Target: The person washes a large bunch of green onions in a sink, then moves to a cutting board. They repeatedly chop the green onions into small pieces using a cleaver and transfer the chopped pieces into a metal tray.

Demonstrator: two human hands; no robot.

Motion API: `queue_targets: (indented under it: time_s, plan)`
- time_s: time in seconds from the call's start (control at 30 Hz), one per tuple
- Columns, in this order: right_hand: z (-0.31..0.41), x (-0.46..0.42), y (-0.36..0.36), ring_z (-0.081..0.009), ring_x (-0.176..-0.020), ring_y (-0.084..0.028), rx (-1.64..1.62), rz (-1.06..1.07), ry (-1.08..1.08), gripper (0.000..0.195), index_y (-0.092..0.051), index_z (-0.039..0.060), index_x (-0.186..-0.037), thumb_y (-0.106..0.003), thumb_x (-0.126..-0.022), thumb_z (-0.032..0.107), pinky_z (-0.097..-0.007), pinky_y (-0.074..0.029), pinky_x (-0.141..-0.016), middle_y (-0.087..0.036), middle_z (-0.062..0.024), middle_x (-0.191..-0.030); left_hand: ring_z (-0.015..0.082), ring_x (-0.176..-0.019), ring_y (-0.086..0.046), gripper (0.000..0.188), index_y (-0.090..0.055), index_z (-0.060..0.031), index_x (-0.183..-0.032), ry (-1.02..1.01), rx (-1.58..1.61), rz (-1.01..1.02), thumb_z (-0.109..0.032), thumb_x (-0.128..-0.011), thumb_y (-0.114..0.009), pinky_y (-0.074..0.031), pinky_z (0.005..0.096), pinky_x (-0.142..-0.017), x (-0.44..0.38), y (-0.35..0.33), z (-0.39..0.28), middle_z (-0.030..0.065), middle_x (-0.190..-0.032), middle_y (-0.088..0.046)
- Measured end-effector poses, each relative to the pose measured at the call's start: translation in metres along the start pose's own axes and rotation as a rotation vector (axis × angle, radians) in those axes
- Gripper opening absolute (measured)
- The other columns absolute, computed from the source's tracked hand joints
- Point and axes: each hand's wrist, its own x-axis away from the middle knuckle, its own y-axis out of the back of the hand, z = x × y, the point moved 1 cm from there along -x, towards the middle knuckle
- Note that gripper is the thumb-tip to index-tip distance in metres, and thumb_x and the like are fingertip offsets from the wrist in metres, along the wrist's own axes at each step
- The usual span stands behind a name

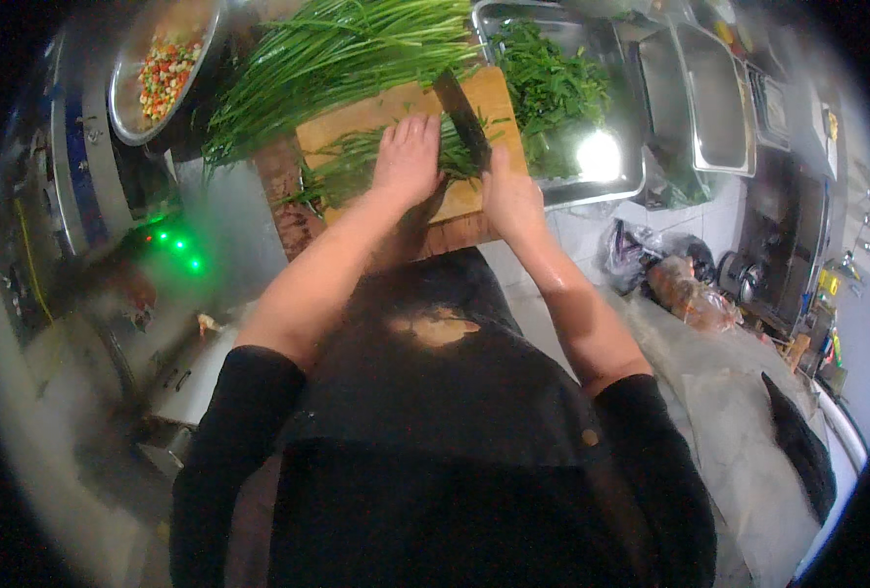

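On a wooden cutting board (507,95) lies a bunch of long green stalks (347,151), which look like garlic chives or scallions. My left hand (408,156) presses down on the bunch with its fingers together. Just to its right, my right hand (511,192) grips a dark-bladed cleaver (461,116), the blade across the stalks near their cut end. A few cut bits lie right of the blade. Behind the board a large pile of long green stalks (347,55) spreads out. Chopped greens (549,84) fill part of a metal tray (589,192) at the right.
A metal bowl (114,110) of diced mixed vegetables (167,77) stands at the upper left. The board rests on a thick wooden block (282,213). More metal pans (721,110) are at the upper right. Plastic bags (688,294) lie low at the right, and small green lights (179,244) glow at the left.
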Motion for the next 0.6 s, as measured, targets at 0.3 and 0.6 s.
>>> queue_targets:
  time_s: [0.3,0.6]
  plan:
    - [-0.020,0.020,0.027,-0.0451,-0.066,-0.054,-0.275,-0.270,0.012,0.029,-0.038,0.0035,-0.102,-0.055,-0.080,0.013,-0.0499,-0.042,-0.055,-0.056,-0.0254,-0.069,0.0330,-0.125,-0.026,0.100,-0.017,-0.0072,-0.135,0.096,0.110,0.157,-0.027,-0.056,-0.076,-0.026,0.0503,-0.099,-0.003,0.018,-0.012,0.0198,-0.130,-0.031]
    - [0.024,0.039,0.041,-0.0464,-0.065,-0.052,-0.145,-0.102,0.104,0.029,-0.038,0.0022,-0.102,-0.053,-0.078,0.009,-0.0525,-0.041,-0.055,-0.053,-0.0282,-0.067,0.0264,-0.112,-0.041,0.075,-0.035,-0.0020,-0.123,0.116,-0.071,0.010,-0.023,-0.062,-0.072,-0.034,0.0450,-0.092,0.006,-0.003,0.011,0.0128,-0.121,-0.043]
